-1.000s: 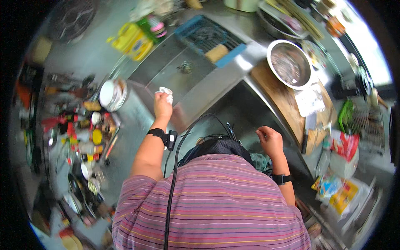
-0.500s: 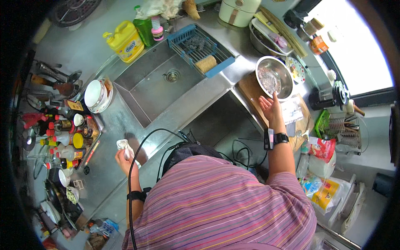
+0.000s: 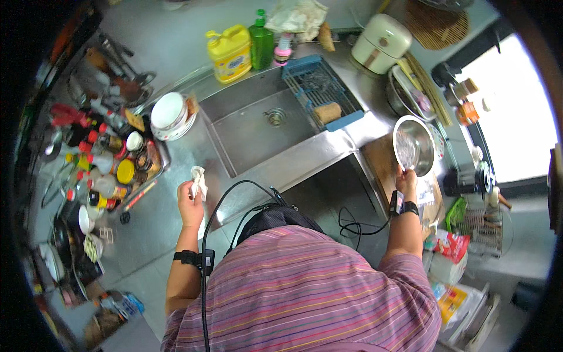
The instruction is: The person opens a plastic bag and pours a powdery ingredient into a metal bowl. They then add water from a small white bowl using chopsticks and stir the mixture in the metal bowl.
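Observation:
My left hand (image 3: 189, 204) is closed on a crumpled white cloth (image 3: 198, 180), held over the steel counter left of the sink. On the right, my right hand (image 3: 406, 179) is at the near rim of a round metal bowl (image 3: 426, 158), with its fingers closed on the edge. Inside the bowl lies something clear and shiny that I cannot make out. A wooden board (image 3: 375, 154) is under the bowl.
Ahead is a steel sink (image 3: 243, 132) with a blue drying rack (image 3: 346, 121) across its right side. Stacked bowls (image 3: 170, 112) stand at its left, near several condiment bottles (image 3: 105, 167). A yellow jug (image 3: 229, 56) and green bottle (image 3: 261, 44) stand behind. A black cable (image 3: 206, 234) hangs before me.
The view has shifted, so the scene sits further right and lower. My right hand, spread palm-up beside the bowl before, is now closed at its rim. My left hand keeps the cloth.

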`<state>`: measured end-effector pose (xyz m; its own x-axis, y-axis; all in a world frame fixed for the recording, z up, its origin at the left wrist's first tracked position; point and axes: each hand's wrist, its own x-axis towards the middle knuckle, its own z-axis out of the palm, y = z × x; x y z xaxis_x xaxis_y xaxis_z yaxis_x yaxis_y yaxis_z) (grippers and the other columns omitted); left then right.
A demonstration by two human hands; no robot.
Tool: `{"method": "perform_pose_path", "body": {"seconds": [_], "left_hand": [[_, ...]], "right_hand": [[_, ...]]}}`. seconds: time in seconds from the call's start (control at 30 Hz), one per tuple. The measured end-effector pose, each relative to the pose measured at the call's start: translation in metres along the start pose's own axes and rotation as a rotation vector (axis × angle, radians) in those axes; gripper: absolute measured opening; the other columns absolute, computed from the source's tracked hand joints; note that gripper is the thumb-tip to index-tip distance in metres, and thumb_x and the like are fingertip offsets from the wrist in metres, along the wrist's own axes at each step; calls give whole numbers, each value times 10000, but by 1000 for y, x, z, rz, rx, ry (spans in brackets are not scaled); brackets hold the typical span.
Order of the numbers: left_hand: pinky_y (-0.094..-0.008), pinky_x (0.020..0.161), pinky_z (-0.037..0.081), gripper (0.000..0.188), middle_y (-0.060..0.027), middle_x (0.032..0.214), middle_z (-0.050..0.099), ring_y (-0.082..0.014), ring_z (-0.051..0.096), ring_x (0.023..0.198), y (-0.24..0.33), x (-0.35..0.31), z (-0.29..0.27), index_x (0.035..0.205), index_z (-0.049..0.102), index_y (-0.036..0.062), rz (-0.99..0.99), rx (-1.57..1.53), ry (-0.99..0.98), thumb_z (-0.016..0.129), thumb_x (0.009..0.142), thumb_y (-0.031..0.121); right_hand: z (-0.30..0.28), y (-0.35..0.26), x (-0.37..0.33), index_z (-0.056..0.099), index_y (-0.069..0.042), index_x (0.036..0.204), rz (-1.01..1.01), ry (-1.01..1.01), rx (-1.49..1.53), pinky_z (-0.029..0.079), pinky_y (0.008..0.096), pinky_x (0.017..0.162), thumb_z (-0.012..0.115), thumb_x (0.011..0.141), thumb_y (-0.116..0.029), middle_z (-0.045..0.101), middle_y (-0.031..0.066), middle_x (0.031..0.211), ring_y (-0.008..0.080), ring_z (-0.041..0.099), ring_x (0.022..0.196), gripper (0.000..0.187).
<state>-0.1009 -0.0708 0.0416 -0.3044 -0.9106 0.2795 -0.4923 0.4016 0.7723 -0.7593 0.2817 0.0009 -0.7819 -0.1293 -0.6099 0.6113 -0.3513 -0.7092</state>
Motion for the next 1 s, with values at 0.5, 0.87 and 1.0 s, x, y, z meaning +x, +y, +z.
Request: {"method": "perform_pose_path", "body": {"seconds": [0.5,0.87,1.0], "left_hand": [[-287,598,488,263,-76,852,644,-129,598,685,152,131,278,987,597,26,26,-526,-596,731,812,170],[-284,735,523,893,-184,1244,545,-197,629,997,298,73,340,1407,329,34,-38,-467,-1375,610,813,639],[-296,625,555,777,-91,948,676,-179,666,748,307,37,300,1258,500,71,-268,-393,-1906,535,809,704]], "right_hand": [[-35,39,-288,505,105,936,-114,53,-173,547,275,442,531,810,-54,618,179,765,245,645,536,204],[-76,70,-348,550,88,991,-61,121,-221,523,237,437,516,838,-83,656,162,772,199,657,547,231],[-72,67,-346,555,69,1026,-75,88,-249,528,271,459,536,830,-95,658,149,777,210,663,558,256]]}}
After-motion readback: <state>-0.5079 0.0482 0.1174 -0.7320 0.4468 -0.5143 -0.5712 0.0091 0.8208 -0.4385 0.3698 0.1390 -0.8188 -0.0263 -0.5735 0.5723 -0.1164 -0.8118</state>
